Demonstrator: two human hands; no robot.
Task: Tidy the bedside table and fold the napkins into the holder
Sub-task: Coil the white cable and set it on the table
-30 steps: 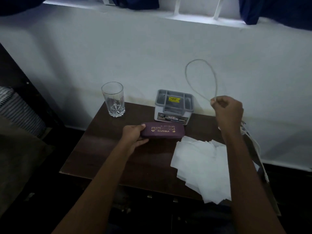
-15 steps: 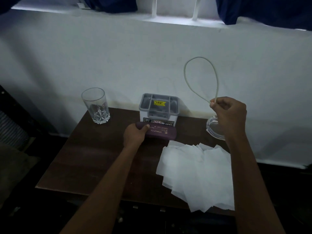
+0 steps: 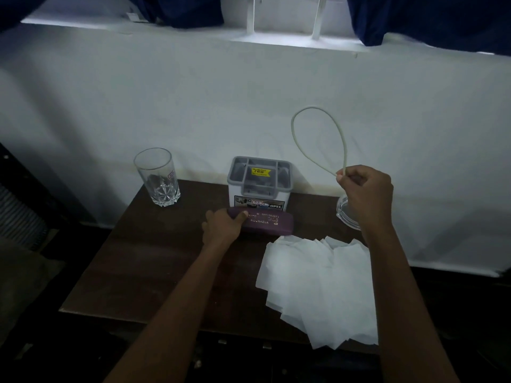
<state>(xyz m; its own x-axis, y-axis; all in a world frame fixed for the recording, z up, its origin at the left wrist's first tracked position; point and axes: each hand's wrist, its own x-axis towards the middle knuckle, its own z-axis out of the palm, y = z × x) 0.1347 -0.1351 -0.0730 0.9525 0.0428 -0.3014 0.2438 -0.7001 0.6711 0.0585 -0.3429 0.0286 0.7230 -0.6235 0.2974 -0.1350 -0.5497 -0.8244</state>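
Taking the table top as a dial with twelve at the wall, the white napkins (image 3: 318, 286) lie at about four o'clock. They form a loose, overlapping heap of flat sheets that reaches the near edge of the dark wooden table (image 3: 154, 258). The holder (image 3: 260, 181) stands upright at twelve o'clock, close to the wall. It is a grey-and-white box with a divided top and a yellow sticker inside.

Just in front of it, at its six o'clock, a purple case (image 3: 268, 223) lies lengthwise; whether the two touch cannot be told. The left hand (image 3: 221, 228) grips the case's left end, with the thumb on top and the fingers curled round it.

The right hand (image 3: 365, 192) is raised over the table's two o'clock corner. Its fingers are curled and pinch a pale cord (image 3: 318, 139) where its loop closes. The loop stands up from the hand toward eleven o'clock, against the white wall (image 3: 138, 92). A clear dish (image 3: 345, 214) sits at the same corner, partly hidden by the right wrist.

At ten o'clock a clear drinking glass (image 3: 157, 178) with a cut base stands upright, well apart from the holder. Above the wall, dark blue curtains (image 3: 428, 17) hang over a bright sill (image 3: 276, 41).
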